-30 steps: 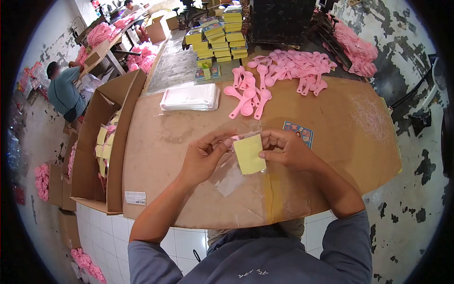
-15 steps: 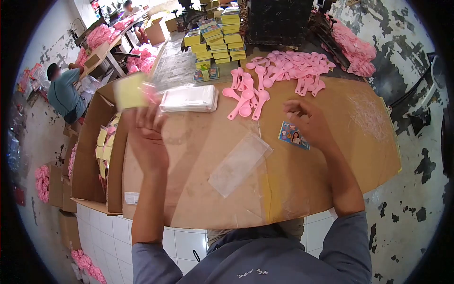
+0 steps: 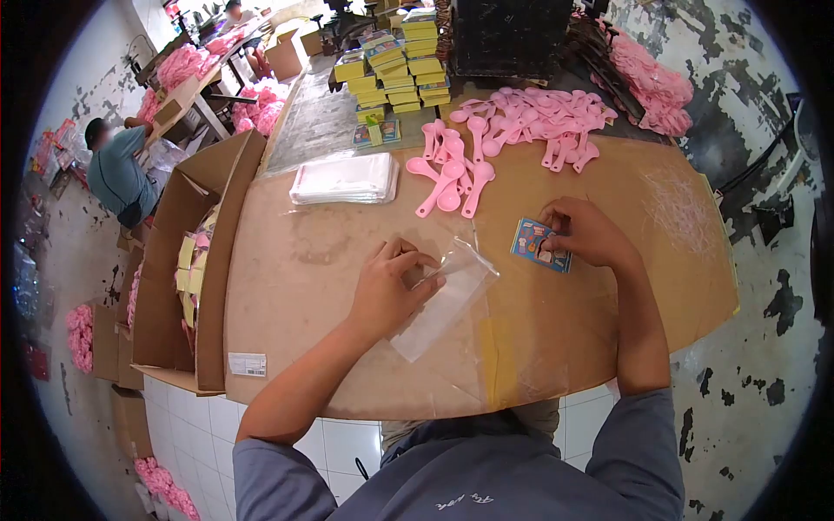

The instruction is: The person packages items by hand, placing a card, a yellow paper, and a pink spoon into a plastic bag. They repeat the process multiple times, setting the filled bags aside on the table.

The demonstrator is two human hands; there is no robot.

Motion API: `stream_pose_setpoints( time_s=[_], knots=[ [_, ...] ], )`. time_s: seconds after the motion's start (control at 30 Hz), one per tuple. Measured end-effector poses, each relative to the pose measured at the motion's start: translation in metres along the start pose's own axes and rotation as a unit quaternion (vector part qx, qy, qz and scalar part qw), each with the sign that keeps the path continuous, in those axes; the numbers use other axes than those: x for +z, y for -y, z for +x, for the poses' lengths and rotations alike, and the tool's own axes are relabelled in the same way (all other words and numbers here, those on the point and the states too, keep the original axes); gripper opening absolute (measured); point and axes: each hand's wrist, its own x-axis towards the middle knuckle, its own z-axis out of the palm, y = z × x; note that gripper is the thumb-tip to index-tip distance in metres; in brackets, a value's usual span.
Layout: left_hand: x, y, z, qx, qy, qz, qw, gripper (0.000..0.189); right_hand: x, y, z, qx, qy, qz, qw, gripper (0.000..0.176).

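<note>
A clear plastic bag (image 3: pixel 445 300) lies slantwise on the cardboard-covered table. My left hand (image 3: pixel 393 286) is over its upper left side, with thumb and fingers closed on the film near one end. To the right is a small stack of blue printed cards (image 3: pixel 530 240). My right hand (image 3: pixel 593 233) rests at the stack's right side, its fingertips pinched on the top card. Behind the bag lie several pink measuring spoons (image 3: pixel 449 178), and a larger heap of pink spoons (image 3: pixel 539 122) sits farther back.
A pile of flat clear bags (image 3: pixel 343 181) lies at the back left. An open cardboard box (image 3: pixel 213 286) with yellow-and-pink packets stands by the left edge. Stacked yellow card bundles (image 3: pixel 395 74) are at the back. Loose clear strands (image 3: pixel 678 213) lie right. A person (image 3: pixel 122 169) sits far left.
My left hand has come from beside the box, where it held a yellow-and-pink packet, to the clear bag. That packet has left the hand. My right hand has lowered onto the cards.
</note>
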Motion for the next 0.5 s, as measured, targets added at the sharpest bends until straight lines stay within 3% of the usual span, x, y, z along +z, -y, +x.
stream_pose_setpoints(
  time_s=[0.07, 0.17, 0.23, 0.27, 0.37, 0.5],
  knots=[
    [0.001, 0.0, 0.001, -0.024, 0.012, -0.036, 0.999, 0.027, -0.001, 0.004, 0.002, 0.055, 0.009, 0.033, 0.998, 0.028],
    [0.002, -0.002, -0.001, -0.09, 0.028, -0.116, 0.989, 0.02, 0.003, -0.006, 0.002, -0.035, -0.039, -0.028, 0.998, 0.02],
    [0.004, -0.005, -0.003, -0.134, 0.026, -0.202, 0.97, 0.016, 0.003, 0.0, 0.002, -0.065, -0.059, 0.001, 0.996, 0.017],
    [0.002, -0.005, -0.003, -0.123, 0.033, -0.181, 0.975, 0.017, 0.003, 0.006, 0.001, -0.08, -0.069, 0.015, 0.994, 0.015],
    [-0.001, -0.003, -0.002, -0.099, 0.047, -0.147, 0.983, 0.021, 0.001, 0.039, -0.006, -0.11, -0.027, 0.082, 0.99, 0.012],
    [0.0, -0.002, -0.004, -0.109, 0.042, -0.149, 0.982, 0.025, 0.029, 0.057, -0.007, -0.234, 0.054, 0.185, 0.953, 0.011]
  ],
)
